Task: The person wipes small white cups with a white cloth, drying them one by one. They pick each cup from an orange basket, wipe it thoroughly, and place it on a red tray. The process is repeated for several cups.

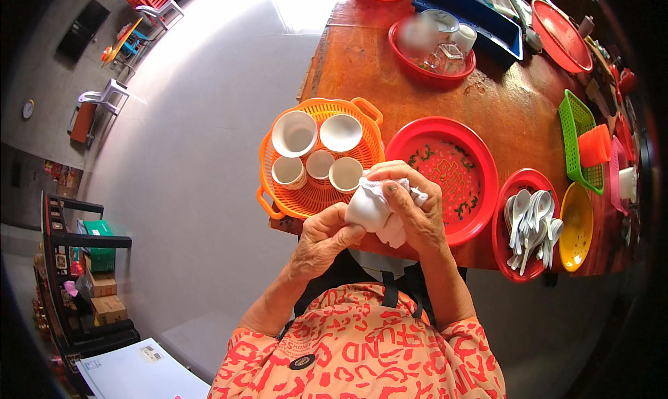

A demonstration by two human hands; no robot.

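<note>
My left hand (pixel 324 238) grips the side of a small white cup (pixel 365 210), tilted over the table's front edge. My right hand (pixel 417 208) presses a crumpled white cloth (pixel 392 233) against the same cup; the cloth and fingers hide part of it. Just beyond my left hand stands an orange plastic basket (pixel 334 104) with several white cups (pixel 294 134) in it, their mouths facing up. Beside my right hand lies a red basin (pixel 485 161) with a printed gold and green pattern on its bottom.
White spoons (pixel 529 216) fill a red oval tray (pixel 509 266) on the right, next to a yellow plate (pixel 576 227). Farther back are a green basket (pixel 573 154), a red bowl (pixel 464 75) of glasses and cups, and a blue tray (pixel 469 20). Everything rests on a wooden table (pixel 360 60).
</note>
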